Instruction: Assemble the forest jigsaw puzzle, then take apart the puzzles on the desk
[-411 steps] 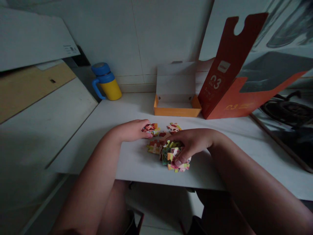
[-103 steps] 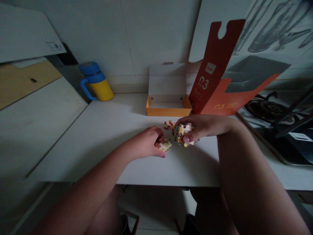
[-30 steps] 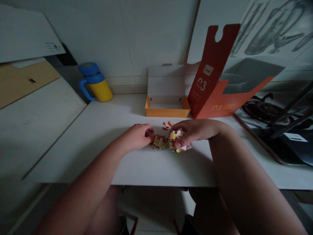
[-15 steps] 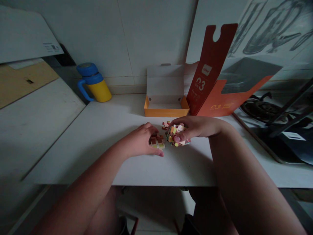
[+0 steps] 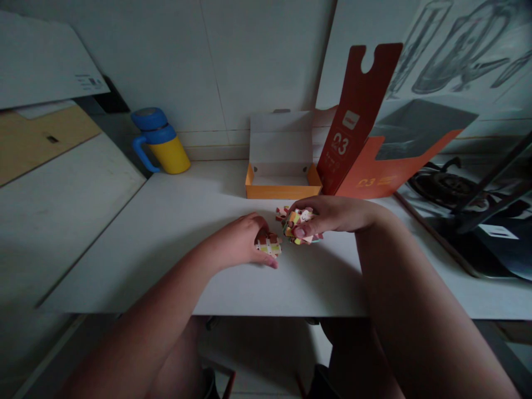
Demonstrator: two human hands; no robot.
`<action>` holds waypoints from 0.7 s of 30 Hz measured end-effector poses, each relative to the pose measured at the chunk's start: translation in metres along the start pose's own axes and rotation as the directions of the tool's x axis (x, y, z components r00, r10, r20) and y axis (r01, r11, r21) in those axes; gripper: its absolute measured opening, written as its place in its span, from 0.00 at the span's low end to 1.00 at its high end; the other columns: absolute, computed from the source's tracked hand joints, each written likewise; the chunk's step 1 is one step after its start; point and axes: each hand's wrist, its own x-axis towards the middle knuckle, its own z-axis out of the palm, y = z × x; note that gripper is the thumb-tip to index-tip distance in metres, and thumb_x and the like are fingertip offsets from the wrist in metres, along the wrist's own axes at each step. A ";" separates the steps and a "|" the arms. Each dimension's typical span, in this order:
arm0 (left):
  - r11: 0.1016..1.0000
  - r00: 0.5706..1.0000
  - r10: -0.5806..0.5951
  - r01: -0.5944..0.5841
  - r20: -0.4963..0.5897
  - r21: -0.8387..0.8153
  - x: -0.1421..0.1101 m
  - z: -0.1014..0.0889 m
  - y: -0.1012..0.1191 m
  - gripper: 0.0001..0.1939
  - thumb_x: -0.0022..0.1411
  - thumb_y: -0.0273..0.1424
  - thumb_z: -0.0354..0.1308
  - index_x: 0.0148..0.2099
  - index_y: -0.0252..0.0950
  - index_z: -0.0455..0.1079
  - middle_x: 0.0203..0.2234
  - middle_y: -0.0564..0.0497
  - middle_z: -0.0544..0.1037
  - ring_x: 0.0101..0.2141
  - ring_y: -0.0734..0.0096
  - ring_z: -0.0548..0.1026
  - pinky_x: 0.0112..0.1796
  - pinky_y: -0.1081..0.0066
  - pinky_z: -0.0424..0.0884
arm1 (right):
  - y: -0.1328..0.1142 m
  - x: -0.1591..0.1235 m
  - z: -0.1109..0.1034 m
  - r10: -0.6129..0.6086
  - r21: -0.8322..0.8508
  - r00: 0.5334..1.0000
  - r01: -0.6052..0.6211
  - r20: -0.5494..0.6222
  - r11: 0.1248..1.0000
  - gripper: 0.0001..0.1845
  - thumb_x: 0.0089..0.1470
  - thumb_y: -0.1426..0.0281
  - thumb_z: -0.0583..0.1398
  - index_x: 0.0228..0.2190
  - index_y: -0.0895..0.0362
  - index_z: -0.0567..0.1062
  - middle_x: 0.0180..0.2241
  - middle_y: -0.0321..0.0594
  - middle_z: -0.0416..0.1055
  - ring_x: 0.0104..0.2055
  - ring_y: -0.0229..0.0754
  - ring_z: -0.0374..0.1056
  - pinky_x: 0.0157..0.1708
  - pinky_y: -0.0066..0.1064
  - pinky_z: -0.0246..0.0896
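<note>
My left hand [image 5: 247, 241] curls around a small stack of brown and yellow-green puzzle pieces [image 5: 270, 245] low over the white table [image 5: 174, 221]. Its thumb lies along the near side and the fingertips are partly hidden. To its right, my right hand [image 5: 320, 216] grips a thicker handful of mixed puzzle pieces [image 5: 300, 224] in red, yellow, pink and green, thumb on the near side. Just behind the gap between the hands, a loose reddish puzzle piece [image 5: 282, 212] shows on the table, partly covered by the right-hand bunch.
An open orange box [image 5: 282, 192] with a raised white lid stands behind the hands. Right of it is a tall red-orange carton [image 5: 353, 160] marked 03. A blue and yellow jug [image 5: 168, 147] stands back left. A black gas stove [image 5: 461, 210] is at far right.
The bunch in my right hand has shifted slightly and its pieces sit at a different angle. The left-hand stack has tilted, showing more of its pale edges. Both hands stay nearly in place.
</note>
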 end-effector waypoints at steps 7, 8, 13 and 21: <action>0.999 0.999 -0.032 0.032 0.015 0.032 -0.001 -0.005 -0.004 0.27 0.51 0.44 0.76 0.49 0.38 0.76 0.46 0.47 0.80 0.46 0.56 0.78 0.45 0.62 0.72 | 0.003 0.000 -0.001 0.004 -0.026 1.000 -0.005 -0.021 1.000 0.30 0.51 0.47 0.71 0.43 0.58 0.79 0.35 0.40 0.77 0.34 0.40 0.69 0.34 0.31 0.64; 0.999 0.999 -0.040 0.040 0.019 0.035 -0.001 -0.005 -0.003 0.27 0.51 0.44 0.75 0.49 0.38 0.76 0.45 0.47 0.80 0.45 0.56 0.78 0.44 0.62 0.71 | 0.003 0.000 -0.001 0.001 -0.019 1.000 -0.001 -0.017 1.000 0.30 0.51 0.47 0.71 0.43 0.58 0.79 0.35 0.40 0.77 0.33 0.40 0.69 0.33 0.30 0.64; 0.995 0.997 -0.074 0.073 0.008 0.073 -0.001 -0.003 0.001 0.26 0.50 0.45 0.76 0.47 0.38 0.77 0.43 0.48 0.80 0.43 0.56 0.78 0.42 0.63 0.70 | 0.001 0.001 0.000 -0.016 0.029 1.000 0.017 -0.004 0.999 0.29 0.52 0.46 0.70 0.41 0.58 0.79 0.34 0.39 0.75 0.33 0.39 0.67 0.31 0.30 0.62; 0.992 0.992 -0.117 0.115 0.044 0.061 0.001 -0.003 -0.001 0.25 0.49 0.48 0.75 0.43 0.39 0.76 0.39 0.49 0.79 0.39 0.60 0.77 0.37 0.67 0.66 | 0.002 0.000 -0.001 0.014 0.022 0.997 -0.013 -0.074 1.000 0.29 0.50 0.46 0.71 0.42 0.57 0.80 0.34 0.40 0.77 0.33 0.41 0.68 0.31 0.31 0.63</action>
